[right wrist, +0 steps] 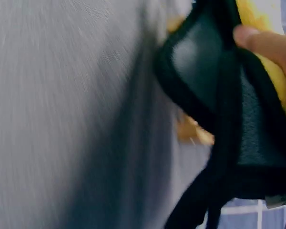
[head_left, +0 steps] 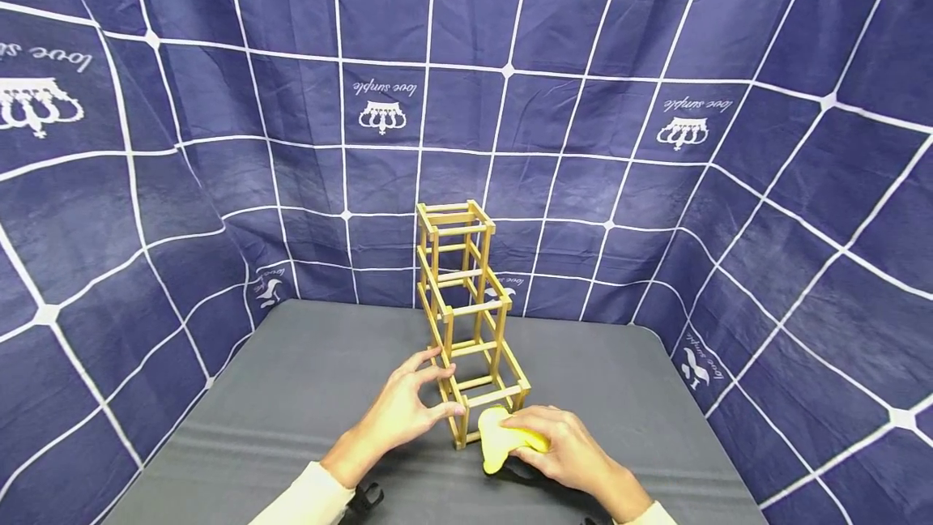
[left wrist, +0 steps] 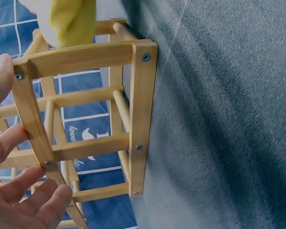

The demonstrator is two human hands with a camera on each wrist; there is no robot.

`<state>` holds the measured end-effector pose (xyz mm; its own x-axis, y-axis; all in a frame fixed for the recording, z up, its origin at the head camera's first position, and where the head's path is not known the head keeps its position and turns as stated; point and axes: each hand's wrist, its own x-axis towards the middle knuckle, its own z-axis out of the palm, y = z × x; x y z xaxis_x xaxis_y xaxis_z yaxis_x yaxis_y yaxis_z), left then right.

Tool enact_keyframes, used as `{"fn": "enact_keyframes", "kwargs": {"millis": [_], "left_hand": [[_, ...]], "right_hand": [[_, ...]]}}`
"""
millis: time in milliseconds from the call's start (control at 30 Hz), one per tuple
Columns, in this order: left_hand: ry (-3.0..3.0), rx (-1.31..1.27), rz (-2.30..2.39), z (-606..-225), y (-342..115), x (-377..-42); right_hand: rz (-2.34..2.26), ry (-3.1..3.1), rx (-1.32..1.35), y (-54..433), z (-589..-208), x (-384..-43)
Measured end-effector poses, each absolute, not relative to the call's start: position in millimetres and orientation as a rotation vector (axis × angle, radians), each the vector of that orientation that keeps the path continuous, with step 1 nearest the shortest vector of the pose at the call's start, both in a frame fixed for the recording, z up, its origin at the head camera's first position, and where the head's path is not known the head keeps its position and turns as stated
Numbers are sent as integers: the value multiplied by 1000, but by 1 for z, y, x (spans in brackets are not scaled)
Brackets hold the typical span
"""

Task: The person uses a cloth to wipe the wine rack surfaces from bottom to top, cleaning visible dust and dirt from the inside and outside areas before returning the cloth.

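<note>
A stepped light-wood rack (head_left: pixel 477 351) of slats and round rods stands on the grey surface. My left hand (head_left: pixel 405 403) is at its near left side, fingers spread, with the thumb close to the front corner. In the left wrist view the left fingertips (left wrist: pixel 20 132) lie along one wooden post. My right hand (head_left: pixel 557 442) grips a soft yellow pad (head_left: pixel 499 437) in front of the rack's lowest tier. The right wrist view shows the pad's dark backing (right wrist: pixel 205 62) with black edging and a black strap, and the thumb pressed on its edge.
Dark blue cloth (head_left: pixel 568 185) with white grid lines hangs behind the rack and along both sides. Grey fabric (head_left: pixel 321 395) covers the work surface. A black strap loop (head_left: pixel 368 497) shows beside the left wrist.
</note>
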<state>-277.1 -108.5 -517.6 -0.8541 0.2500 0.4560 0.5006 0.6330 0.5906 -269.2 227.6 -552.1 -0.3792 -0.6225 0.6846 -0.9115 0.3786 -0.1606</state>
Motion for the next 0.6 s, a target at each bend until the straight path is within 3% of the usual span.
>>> {"fn": "enact_keyframes", "kwargs": {"millis": [267, 600], "left_hand": [[-2551, -612, -1083, -513, -111, -275], [-2568, -616, -1075, -513, -112, -275]], "right_hand": [[656, -2207, 1129, 183, -567, -270], [354, -2502, 1043, 172, -566, -267]]}}
